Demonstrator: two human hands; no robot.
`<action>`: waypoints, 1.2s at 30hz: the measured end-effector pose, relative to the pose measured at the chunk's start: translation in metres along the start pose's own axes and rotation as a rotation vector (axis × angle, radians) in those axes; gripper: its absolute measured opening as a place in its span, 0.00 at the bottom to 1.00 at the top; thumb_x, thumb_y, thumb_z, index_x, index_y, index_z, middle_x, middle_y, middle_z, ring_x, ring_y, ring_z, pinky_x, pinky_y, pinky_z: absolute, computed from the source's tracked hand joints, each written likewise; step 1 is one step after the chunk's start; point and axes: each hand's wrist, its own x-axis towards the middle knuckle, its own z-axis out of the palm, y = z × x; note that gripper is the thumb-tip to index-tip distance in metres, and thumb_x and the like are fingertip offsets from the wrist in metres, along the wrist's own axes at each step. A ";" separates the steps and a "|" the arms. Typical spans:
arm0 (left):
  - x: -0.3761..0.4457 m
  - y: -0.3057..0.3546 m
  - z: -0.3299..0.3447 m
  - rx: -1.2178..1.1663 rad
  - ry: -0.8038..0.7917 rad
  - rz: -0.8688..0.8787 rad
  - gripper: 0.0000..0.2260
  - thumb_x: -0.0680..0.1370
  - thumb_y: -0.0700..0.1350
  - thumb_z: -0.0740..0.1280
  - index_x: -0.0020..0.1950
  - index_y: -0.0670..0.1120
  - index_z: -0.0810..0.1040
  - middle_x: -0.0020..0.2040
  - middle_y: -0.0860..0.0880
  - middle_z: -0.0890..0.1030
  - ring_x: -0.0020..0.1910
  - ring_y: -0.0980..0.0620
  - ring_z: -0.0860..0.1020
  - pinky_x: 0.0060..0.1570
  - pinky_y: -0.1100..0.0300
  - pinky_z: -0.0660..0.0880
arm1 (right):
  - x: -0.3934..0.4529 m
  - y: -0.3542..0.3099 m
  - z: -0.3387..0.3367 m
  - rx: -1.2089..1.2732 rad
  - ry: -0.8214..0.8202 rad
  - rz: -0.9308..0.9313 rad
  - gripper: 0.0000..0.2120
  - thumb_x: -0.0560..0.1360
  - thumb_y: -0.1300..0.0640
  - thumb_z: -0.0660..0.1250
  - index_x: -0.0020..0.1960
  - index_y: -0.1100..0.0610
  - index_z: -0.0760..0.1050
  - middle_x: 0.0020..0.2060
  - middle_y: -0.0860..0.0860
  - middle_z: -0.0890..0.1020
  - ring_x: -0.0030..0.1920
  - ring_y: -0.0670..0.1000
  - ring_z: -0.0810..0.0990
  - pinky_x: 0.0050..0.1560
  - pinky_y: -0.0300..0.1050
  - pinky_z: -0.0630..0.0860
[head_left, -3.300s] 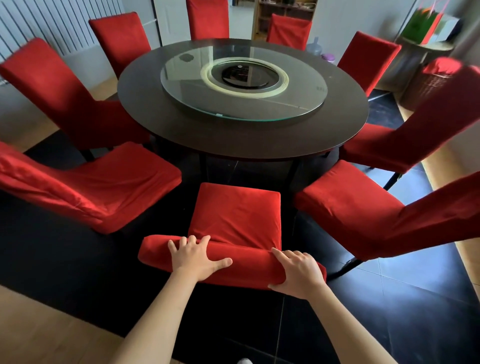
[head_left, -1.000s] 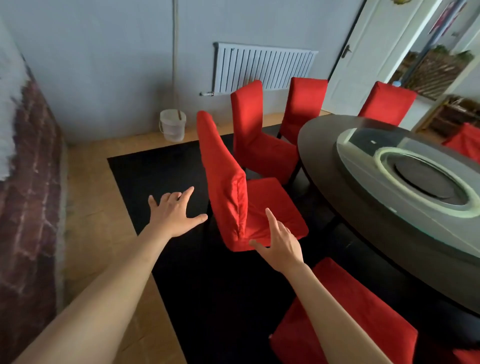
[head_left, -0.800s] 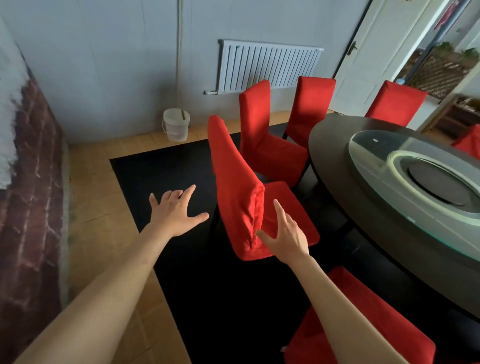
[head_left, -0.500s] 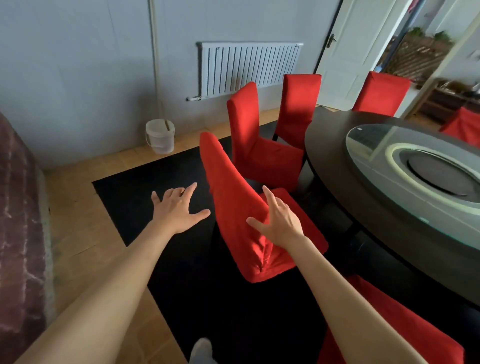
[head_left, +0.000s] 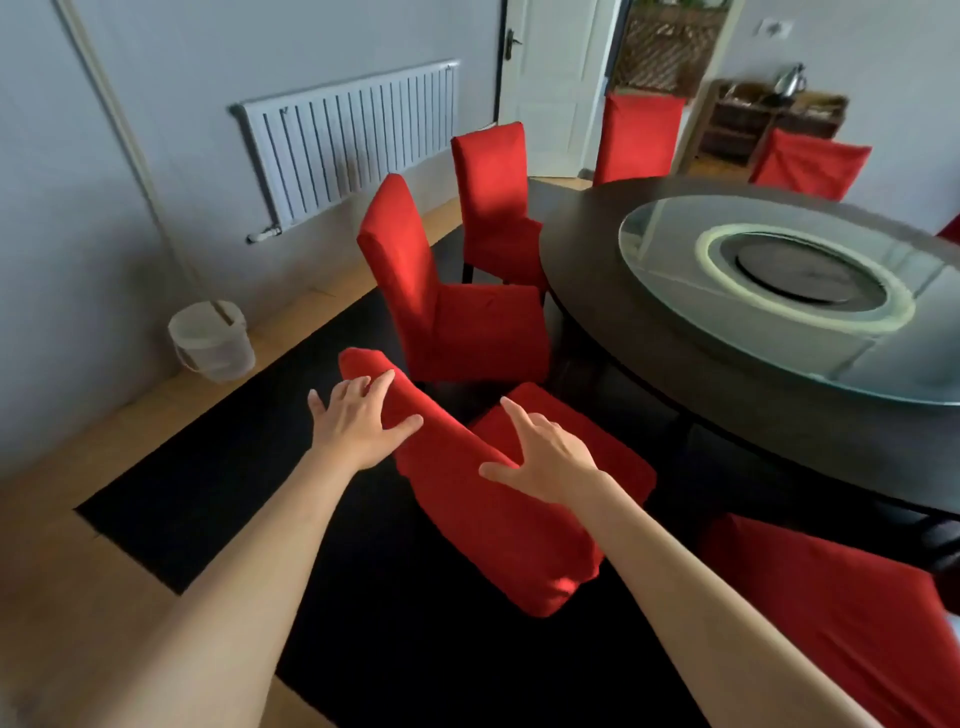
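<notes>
- Touches the near red chair backrest with left hand, fingers spread wide.
- Rests right hand there too, fingers wide, gripping nothing.

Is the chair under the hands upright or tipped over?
Upright: the chair stands backrest up, seat level, under left hand and right hand.

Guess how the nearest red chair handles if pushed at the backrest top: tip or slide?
It probably tips before it slides: the left hand and right hand are high on the chair, at its tall backrest. The wrinkled fabric cover likely shifts under the palms. It stands on the black rug, so expect drag.
</notes>
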 end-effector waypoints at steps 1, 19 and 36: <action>0.014 -0.005 -0.001 0.004 -0.002 0.027 0.38 0.73 0.72 0.54 0.78 0.56 0.52 0.76 0.46 0.61 0.75 0.44 0.57 0.70 0.33 0.49 | 0.002 -0.002 0.001 -0.002 0.018 0.028 0.48 0.69 0.29 0.63 0.78 0.48 0.45 0.65 0.53 0.72 0.62 0.56 0.74 0.57 0.52 0.74; 0.091 0.001 0.010 0.136 -0.260 0.515 0.33 0.74 0.72 0.43 0.77 0.59 0.56 0.67 0.50 0.75 0.70 0.43 0.66 0.71 0.37 0.49 | -0.036 -0.055 0.044 -0.084 0.098 0.626 0.50 0.64 0.26 0.65 0.77 0.48 0.55 0.61 0.49 0.78 0.63 0.54 0.74 0.67 0.55 0.64; 0.067 -0.005 0.005 0.118 -0.242 0.499 0.33 0.76 0.71 0.45 0.75 0.55 0.62 0.65 0.50 0.77 0.69 0.46 0.68 0.72 0.41 0.52 | -0.035 -0.033 0.040 -0.187 0.055 0.610 0.42 0.58 0.20 0.60 0.58 0.50 0.73 0.44 0.47 0.81 0.46 0.50 0.81 0.46 0.46 0.73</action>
